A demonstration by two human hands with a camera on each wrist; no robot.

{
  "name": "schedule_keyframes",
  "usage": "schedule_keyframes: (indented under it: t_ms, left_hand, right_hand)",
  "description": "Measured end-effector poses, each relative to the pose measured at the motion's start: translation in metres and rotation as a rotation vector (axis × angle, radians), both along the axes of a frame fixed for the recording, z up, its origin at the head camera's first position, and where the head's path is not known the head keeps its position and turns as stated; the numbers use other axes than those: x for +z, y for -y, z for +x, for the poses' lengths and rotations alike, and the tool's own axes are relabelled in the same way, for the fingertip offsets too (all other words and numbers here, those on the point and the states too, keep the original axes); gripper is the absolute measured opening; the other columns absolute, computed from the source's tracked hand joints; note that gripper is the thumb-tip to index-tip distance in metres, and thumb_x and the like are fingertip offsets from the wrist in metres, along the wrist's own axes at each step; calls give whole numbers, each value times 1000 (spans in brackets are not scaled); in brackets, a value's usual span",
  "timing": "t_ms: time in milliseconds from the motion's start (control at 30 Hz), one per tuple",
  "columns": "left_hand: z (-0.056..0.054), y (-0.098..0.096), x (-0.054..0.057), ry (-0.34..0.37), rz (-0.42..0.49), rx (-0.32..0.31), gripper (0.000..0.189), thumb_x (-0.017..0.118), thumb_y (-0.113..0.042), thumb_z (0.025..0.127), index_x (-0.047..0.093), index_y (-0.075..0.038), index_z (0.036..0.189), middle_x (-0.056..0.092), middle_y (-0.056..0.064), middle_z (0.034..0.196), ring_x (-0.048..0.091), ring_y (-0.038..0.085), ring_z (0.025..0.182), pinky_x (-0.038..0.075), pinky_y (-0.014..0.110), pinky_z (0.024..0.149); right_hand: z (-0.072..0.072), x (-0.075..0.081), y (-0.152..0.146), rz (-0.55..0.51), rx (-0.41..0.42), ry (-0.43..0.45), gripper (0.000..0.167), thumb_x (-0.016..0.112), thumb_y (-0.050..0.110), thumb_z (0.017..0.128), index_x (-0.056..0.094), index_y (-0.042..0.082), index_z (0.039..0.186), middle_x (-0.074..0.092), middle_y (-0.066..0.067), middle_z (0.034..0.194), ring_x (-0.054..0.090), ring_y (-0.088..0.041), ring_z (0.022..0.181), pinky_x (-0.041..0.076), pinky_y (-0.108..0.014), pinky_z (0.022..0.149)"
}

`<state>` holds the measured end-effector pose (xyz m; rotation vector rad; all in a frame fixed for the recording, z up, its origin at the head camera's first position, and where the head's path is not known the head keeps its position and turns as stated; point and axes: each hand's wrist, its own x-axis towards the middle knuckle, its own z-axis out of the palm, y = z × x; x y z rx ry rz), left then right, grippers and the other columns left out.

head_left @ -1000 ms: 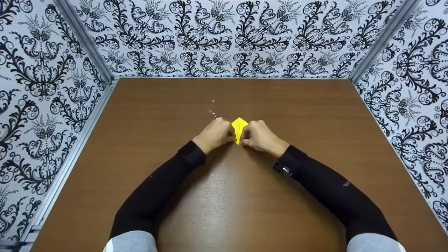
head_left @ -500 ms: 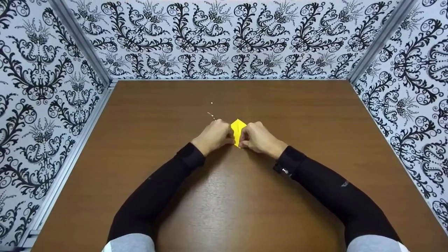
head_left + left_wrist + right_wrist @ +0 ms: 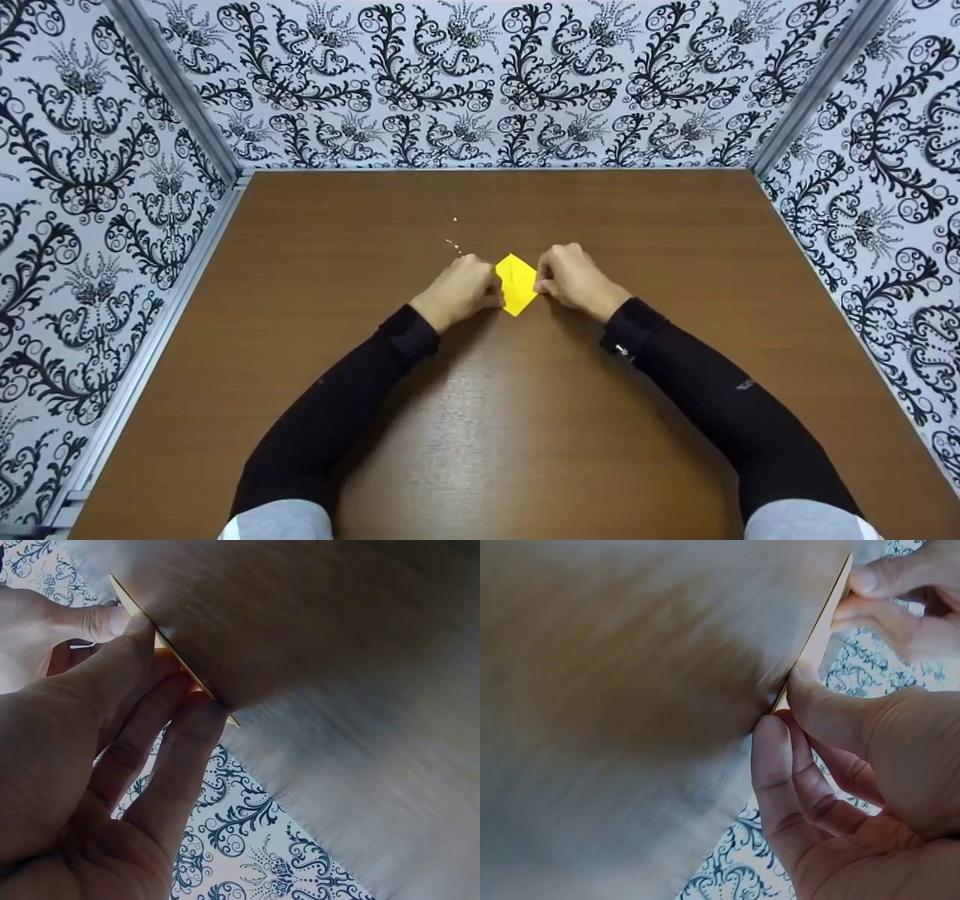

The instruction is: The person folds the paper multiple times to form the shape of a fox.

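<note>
A small piece of yellow paper [image 3: 517,283], roughly diamond-shaped with a crease near its top point, lies flat or nearly so at the middle of the table. My left hand [image 3: 466,289] pinches its left side. At the right corner, the thumb and fingertips of my right hand [image 3: 574,279] grip the paper. Both wrist views see the paper edge-on as a thin strip [image 3: 184,664], close to the tabletop. In the right wrist view the thumb lies on the paper [image 3: 821,641], with fingers beside its edge. The covered side corners are hidden.
Several tiny white bits [image 3: 454,244] lie on the brown table [image 3: 480,420] just beyond the left hand. Patterned black-and-white walls [image 3: 480,82] with metal rails [image 3: 169,82] enclose the table at the back and both sides.
My right hand has moved right and slightly away from me, from over the paper to its right corner, so more of the yellow surface shows. The left hand has stayed almost still.
</note>
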<state>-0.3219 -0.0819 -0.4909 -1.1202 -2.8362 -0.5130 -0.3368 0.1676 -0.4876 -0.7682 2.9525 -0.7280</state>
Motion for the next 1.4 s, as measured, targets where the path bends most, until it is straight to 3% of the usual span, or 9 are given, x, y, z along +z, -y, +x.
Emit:
schedule_keyframes:
  t_ms: [233,467,800,1100,1233,1400]
  left_hand:
    - [1,2,0,22,-5,7,14,95,-17,99,91,-5,96,88,10,96,81,28,89,70,45,88]
    - [1,2,2,23,-2,17,15,95,-18,100,90,-5,95,87,10,96,75,24,87,69,44,87]
    - [5,-1,4,11,-24,35,15,92,-22,103,91,-7,107,89,10,107,84,28,100,71,43,94]
    - [3,3,10,-64,67,28,15,91,-18,104,91,-5,113,89,11,110,84,29,100,71,44,91]
    - [0,12,13,-90,96,54,19,89,-21,106,91,-6,117,89,10,113,84,33,109,71,47,98]
    - [-5,31,16,-102,130,127,21,86,-26,109,91,-8,119,88,11,114,84,34,109,72,49,99]
  right_hand:
    - [-10,0,-9,2,-88,43,17,93,16,102,89,0,100,84,-14,94,64,-25,78,54,-34,71]
    - [-16,2,-18,-5,-111,26,14,93,15,101,91,2,98,86,-15,94,65,-26,78,54,-35,72]
    - [-10,5,-26,5,-122,-6,9,89,11,103,92,4,99,89,-14,99,69,-28,83,51,-33,74]
    - [-7,13,-35,-66,-177,6,10,87,13,104,92,5,103,88,-14,100,75,-32,91,56,-37,81]
    - [-7,14,-44,-80,-187,0,12,86,15,105,92,5,106,88,-15,101,76,-33,91,57,-39,82]
    - [-7,16,-58,-103,-189,-43,16,83,18,107,92,5,109,89,-15,102,78,-34,93,57,-39,83]
